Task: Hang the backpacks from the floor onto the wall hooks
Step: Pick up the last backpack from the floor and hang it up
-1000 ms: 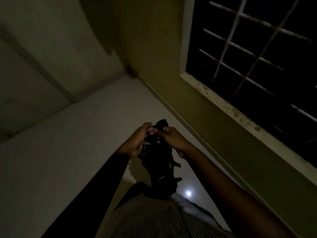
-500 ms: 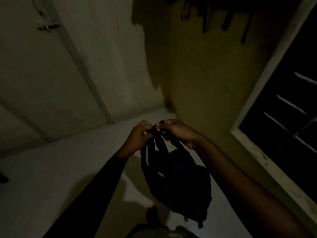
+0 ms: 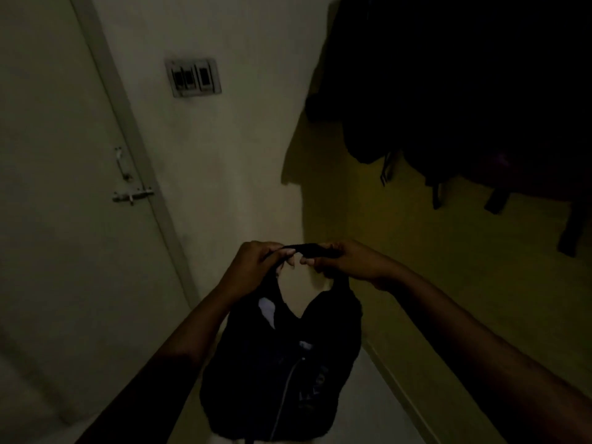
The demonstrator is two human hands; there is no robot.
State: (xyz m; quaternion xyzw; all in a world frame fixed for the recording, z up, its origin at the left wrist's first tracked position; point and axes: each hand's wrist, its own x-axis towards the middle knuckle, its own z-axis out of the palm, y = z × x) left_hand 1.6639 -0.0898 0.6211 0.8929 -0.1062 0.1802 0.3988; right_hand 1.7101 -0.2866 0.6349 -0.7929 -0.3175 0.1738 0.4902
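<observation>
Black fabric fills the lower centre: a backpack [image 3: 282, 370] hangs off the floor from its top loop [image 3: 304, 249], pinched by the left hand [image 3: 256, 267] and right hand [image 3: 349, 262], each grip clenched on the loop. Dark bags [image 3: 464, 100] already hang at two o'clock. This looks like the carrying step; next, raise the loop toward a free hook, though none is visible.

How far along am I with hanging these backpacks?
Done: dark bags already hang on the wall at upper right. In hand: both hands, left and right, hold a black backpack by its top loop. Left: lifting it onto a hook; the hooks themselves are too dark to see.
</observation>
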